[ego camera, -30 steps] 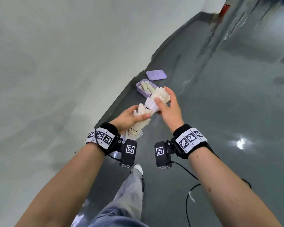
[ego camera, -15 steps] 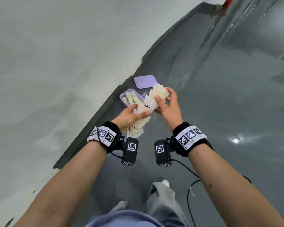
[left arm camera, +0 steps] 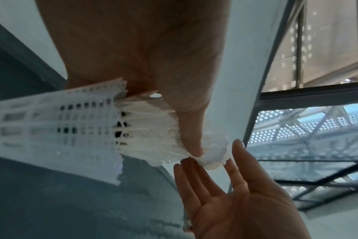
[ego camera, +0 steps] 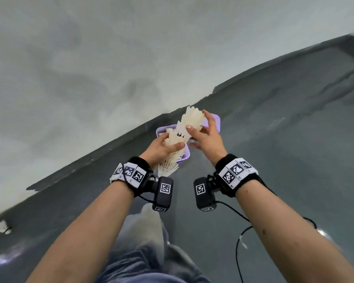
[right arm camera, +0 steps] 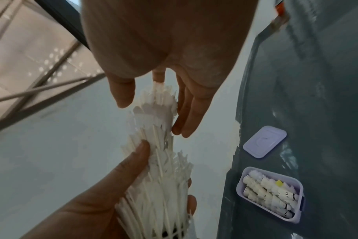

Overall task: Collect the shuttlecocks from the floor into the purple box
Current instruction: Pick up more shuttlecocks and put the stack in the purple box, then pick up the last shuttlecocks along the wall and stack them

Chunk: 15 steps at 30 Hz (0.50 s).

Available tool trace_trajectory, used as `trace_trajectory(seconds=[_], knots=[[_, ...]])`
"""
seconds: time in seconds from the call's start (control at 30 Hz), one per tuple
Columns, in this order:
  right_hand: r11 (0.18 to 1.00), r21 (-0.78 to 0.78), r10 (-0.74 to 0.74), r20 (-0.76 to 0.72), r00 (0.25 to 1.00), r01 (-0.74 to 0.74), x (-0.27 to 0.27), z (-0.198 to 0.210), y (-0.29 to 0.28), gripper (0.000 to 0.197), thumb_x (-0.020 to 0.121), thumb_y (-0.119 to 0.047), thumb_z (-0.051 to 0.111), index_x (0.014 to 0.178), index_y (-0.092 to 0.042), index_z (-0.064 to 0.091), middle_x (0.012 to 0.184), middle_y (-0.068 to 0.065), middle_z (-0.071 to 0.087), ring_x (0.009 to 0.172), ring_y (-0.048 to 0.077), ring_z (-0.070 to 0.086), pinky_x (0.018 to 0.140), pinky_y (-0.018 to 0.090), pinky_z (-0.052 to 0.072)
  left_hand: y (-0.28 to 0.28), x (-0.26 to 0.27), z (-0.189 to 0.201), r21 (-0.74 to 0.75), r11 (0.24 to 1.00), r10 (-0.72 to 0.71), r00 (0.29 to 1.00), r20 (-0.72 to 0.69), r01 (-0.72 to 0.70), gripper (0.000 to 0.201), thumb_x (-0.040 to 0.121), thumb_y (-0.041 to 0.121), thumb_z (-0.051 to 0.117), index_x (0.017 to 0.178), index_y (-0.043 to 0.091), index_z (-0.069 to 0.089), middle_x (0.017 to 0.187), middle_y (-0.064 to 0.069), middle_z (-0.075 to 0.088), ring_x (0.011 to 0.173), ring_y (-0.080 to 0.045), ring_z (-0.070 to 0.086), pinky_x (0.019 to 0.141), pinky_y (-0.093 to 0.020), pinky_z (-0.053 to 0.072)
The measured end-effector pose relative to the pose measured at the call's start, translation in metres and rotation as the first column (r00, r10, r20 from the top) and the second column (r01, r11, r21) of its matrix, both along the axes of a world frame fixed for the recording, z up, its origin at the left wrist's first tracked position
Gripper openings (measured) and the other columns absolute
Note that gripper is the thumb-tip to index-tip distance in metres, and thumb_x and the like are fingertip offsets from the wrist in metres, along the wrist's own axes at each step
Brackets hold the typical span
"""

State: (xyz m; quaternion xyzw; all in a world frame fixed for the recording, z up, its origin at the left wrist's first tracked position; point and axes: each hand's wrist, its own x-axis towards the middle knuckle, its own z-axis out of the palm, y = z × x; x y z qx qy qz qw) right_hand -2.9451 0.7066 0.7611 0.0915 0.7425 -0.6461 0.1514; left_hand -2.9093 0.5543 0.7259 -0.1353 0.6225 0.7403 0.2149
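left hand [ego camera: 161, 147] clamped round nested shuttlecocks [ego camera: 184, 131] | right hand [ego camera: 207, 137] fingers straight, touching the stack's far end | stack's long axis points away, toward purple box [right arm camera: 271, 194] on floor directly below-ahead

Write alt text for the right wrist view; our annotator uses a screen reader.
A left hand grips a nested stack of white shuttlecocks while the right hand, fingers straight, touches its upper end. On the dark floor to the right sit an open purple box holding more shuttlecocks and, beyond it, its lid.
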Motion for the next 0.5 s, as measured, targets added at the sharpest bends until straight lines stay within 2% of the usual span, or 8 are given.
trace_trajectory(seconds=[0.07,0.13,0.17,0.23,0.33,0.43,0.5], knots=[[0.997,0.029,0.068,0.012,0.998,-0.069,-0.032,-0.014,0.004,0.075,0.083,-0.017,0.073,0.139,-0.043,0.029,0.124,0.005,0.060,0.113,0.023,0.062,0.088,0.046,0.055,0.007,-0.026,-0.011,0.009,0.999,0.047,0.999,0.023,-0.047,0.020,0.084,0.015,0.071,0.096,0.026,0.060,0.104,-0.008,0.070,0.088,-0.020,0.069,0.088,-0.041,0.055],[0.988,0.062,0.143,0.014,0.990,-0.144,-0.081,-0.037,0.006,0.084,0.081,-0.013,0.074,0.143,-0.042,0.025,0.126,0.005,0.058,0.112,0.020,0.063,0.090,0.045,0.055,0.013,-0.066,-0.026,0.043,0.992,0.113,0.992,0.048,-0.115,0.020,0.084,0.011,0.069,0.092,0.027,0.060,0.097,-0.005,0.070,0.077,-0.013,0.068,0.078,-0.032,0.056],[0.982,0.074,0.173,0.013,0.985,-0.174,-0.108,-0.049,0.008,0.087,0.081,-0.011,0.075,0.145,-0.040,0.023,0.126,0.005,0.058,0.109,0.017,0.065,0.091,0.044,0.055,0.016,-0.088,-0.036,0.048,0.987,0.150,0.987,0.061,-0.153,0.023,0.083,0.010,0.071,0.094,0.027,0.059,0.100,-0.007,0.069,0.080,-0.015,0.068,0.079,-0.033,0.056],[0.972,0.084,0.215,0.037,0.976,-0.217,-0.170,-0.081,0.010,0.093,0.080,-0.006,0.074,0.147,-0.039,0.020,0.126,0.004,0.058,0.099,0.012,0.068,0.092,0.042,0.055,0.021,-0.142,-0.060,0.053,0.972,0.224,0.970,0.099,-0.230,0.038,0.074,0.013,0.080,0.102,0.025,0.059,0.111,-0.011,0.068,0.094,-0.024,0.067,0.090,-0.043,0.054],[0.965,0.062,0.250,0.076,0.965,-0.255,-0.237,-0.120,0.011,0.092,0.081,0.001,0.070,0.149,-0.034,0.018,0.116,-0.002,0.058,0.092,0.006,0.066,0.081,0.029,0.058,0.025,-0.202,-0.108,0.047,0.949,0.301,0.943,0.142,-0.310,0.064,0.058,0.020,0.084,0.116,0.019,0.057,0.116,-0.014,0.067,0.105,-0.031,0.065,0.094,-0.050,0.051],[0.950,0.075,0.295,0.095,0.951,-0.303,-0.299,-0.169,0.014,0.089,0.082,0.005,0.068,0.149,-0.032,0.022,0.107,-0.011,0.055,0.087,0.003,0.064,0.063,0.013,0.053,0.030,-0.254,-0.159,0.036,0.917,0.383,0.901,0.203,-0.398,0.064,0.058,0.019,0.084,0.116,0.020,0.057,0.117,-0.014,0.066,0.107,-0.031,0.065,0.094,-0.049,0.051],[0.928,0.122,0.339,0.115,0.934,-0.352,-0.330,-0.209,0.015,0.088,0.082,0.005,0.068,0.148,-0.033,0.024,0.104,-0.015,0.055,0.085,0.004,0.064,0.063,0.013,0.053,0.035,-0.276,-0.196,0.038,0.897,0.423,0.879,0.219,-0.441,0.055,0.063,0.012,0.083,0.111,0.024,0.059,0.116,-0.013,0.067,0.107,-0.030,0.064,0.094,-0.048,0.051]])
